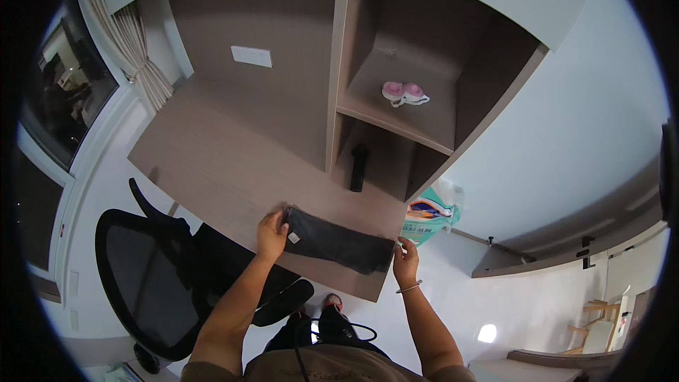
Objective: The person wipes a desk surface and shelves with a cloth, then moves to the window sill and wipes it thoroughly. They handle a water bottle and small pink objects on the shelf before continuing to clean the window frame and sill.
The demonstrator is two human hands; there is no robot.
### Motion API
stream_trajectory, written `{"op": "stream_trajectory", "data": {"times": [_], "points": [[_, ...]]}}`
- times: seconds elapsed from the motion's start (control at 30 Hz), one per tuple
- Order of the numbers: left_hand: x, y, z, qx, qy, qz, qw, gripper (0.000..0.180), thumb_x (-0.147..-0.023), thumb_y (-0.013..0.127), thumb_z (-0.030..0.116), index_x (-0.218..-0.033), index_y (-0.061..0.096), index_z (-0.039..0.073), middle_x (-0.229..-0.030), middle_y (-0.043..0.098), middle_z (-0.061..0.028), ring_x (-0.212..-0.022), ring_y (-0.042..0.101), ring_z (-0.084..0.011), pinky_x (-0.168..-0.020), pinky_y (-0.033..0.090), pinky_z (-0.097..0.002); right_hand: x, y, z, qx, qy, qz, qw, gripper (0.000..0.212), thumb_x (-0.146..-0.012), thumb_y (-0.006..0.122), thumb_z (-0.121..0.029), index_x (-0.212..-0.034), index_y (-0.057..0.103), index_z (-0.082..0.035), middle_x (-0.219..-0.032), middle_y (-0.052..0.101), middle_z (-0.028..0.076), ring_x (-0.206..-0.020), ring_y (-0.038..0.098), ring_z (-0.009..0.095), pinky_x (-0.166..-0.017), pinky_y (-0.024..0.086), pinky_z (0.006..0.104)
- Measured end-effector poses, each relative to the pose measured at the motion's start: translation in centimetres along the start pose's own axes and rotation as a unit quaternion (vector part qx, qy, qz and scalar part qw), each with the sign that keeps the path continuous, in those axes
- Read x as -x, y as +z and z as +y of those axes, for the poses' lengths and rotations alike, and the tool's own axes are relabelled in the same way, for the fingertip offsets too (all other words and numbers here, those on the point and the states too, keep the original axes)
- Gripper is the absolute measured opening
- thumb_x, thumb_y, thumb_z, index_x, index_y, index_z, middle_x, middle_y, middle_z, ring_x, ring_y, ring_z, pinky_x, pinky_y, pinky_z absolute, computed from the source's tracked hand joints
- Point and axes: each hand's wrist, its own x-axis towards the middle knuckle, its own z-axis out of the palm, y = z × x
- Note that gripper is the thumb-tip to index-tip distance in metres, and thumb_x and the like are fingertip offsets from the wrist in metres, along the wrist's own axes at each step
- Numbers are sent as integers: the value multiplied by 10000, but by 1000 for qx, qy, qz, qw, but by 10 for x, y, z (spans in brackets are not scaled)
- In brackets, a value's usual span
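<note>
Occupying the right of the view, a pale, plain wall (pixel 559 106) meets a light, glossy floor (pixel 453 304) that carries a bright reflected spot near the lower right. A brown wood-grain counter (pixel 226 141) spans the middle, its surface largely bare toward the left and its front edge facing the person. A matching shelf unit (pixel 336 64) rises from the counter's right half, divided into an upper and a lower compartment. At left stands a window (pixel 67 85) with dark panes and white framing. A black office chair (pixel 152 276) with a mesh back sits at the counter's front left. A beige curtain (pixel 131 42), gathered by a tie, hangs beside the window. A wooden chair (pixel 600 336) is visible far off at lower right.

A dark cloth (pixel 339 240) lies as a long strip on the counter's front right portion, slanting down toward the right end. A green-and-white plastic package (pixel 431 219) shows just beyond that end. The hands are well apart: the left hand (pixel 271 235) pinches the cloth's left end; the right hand (pixel 405 265) is at its right corner, fingers bent, whether gripping or merely touching cannot be determined. A black upright object (pixel 358 170) occupies the lower compartment; a pink-and-white item (pixel 405 90) rests in the upper one. A white wall plate (pixel 251 56) is fixed to the back panel. A thin bracelet (pixel 410 288) circles the right wrist. A small pale label (pixel 293 238) marks the cloth's left end.
</note>
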Motion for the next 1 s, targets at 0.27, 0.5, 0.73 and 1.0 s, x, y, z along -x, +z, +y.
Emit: {"op": "stream_trajectory", "data": {"times": [0.27, 0.5, 0.73, 1.0], "points": [[9, 21, 18, -245, 178, -225, 926, 588, -927, 555, 324, -1457, 368, 152, -1539, 275, -143, -1425, 226, -349, -1154, 201, -467, 30, 33, -11, 310, -240, -204, 897, 479, -906, 558, -317, -1354, 504, -158, -1466, 393, 135, -1313, 370, 375, -1089, 276, 540], [-43, 42, 15, -309, 144, -227, 912, 645, -952, 479, 411, -1519, 250, 206, -1601, 129, -90, -1470, 97, -326, -1177, 101, -491, -19, 62, -23, 363, -178, -185, 896, 529, -942, 473, -447, -1410, 451, -202, -1520, 333, 107, -1380, 303, 358, -1128, 180, 547], [-8, 24, -6, -313, 236, -200, 898, 644, -958, 448, 438, -1517, 254, 185, -1592, 147, -121, -1461, 121, -346, -1173, 107, -499, 27, 54, -13, 355, -196, -183, 896, 546, -926, 502, -458, -1407, 450, -204, -1520, 326, 112, -1367, 311, 375, -1123, 190, 556], [67, -4, -32, -303, 279, -223, 884, 675, -909, 537, 424, -1501, 305, 197, -1576, 199, -137, -1450, 172, -351, -1155, 157, -536, 132, 35, -28, 349, -180, -198, 898, 625, -887, 569, -471, -1433, 415, -210, -1512, 330, 126, -1359, 322, 376, -1121, 200, 555]]}}
